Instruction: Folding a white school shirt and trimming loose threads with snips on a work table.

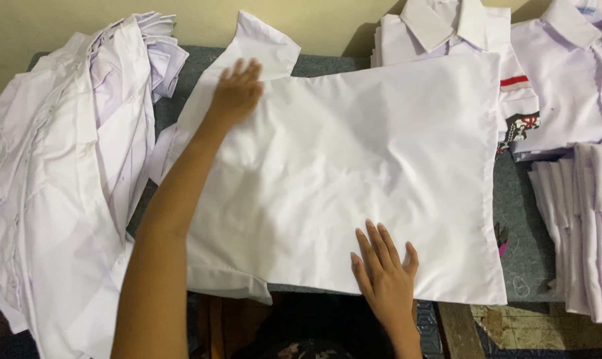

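Note:
A white short-sleeved shirt [354,173] lies flat, back side up, across the grey table [520,226]. My left hand [236,93] rests palm down on its far left part, near the upper sleeve [264,46], fingers spread. At the shirt's near edge my right hand [384,269] presses flat on the cloth, fingers together. Neither hand grips anything.
A loose heap of white shirts [68,166] hangs over the table's left end. Folded white shirts [447,30] with collars are stacked at the back right, one [517,106] with a red stripe and dark badge. Another folded stack [584,226] stands at the right edge.

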